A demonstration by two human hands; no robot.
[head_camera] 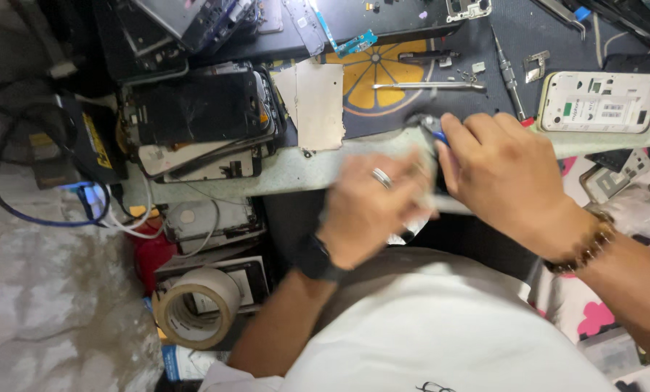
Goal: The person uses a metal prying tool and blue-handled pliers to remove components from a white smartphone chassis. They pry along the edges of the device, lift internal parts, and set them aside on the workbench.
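At the near edge of a cluttered workbench, I am watching both of my hands meeting close together over the bench lip. My left hand [372,207], blurred by motion and wearing a ring and a dark wristband, is curling its fingers around something pale and flat; it is too smeared for me to say what it is or how firmly it is being gripped. My right hand [499,181], with a beaded bracelet on the wrist, is closing on a small blue-handled tool [434,129], whose metal tip is poking out just beyond the knuckles, touching the spot where the two hands are meeting.

Just beyond the right hand, a screwdriver [509,72] and long tweezers [427,86] are lying on a dark mat with an orange citrus-slice design [383,69]. Farther off to the right of that hand, a white opened phone back [601,101] is resting near the bench edge. Beyond the left hand and to its left, a stack of dismantled phones with cracked dark screens [201,120] is sitting. Below and well left of the left hand, a roll of tan tape [198,305] is lying.
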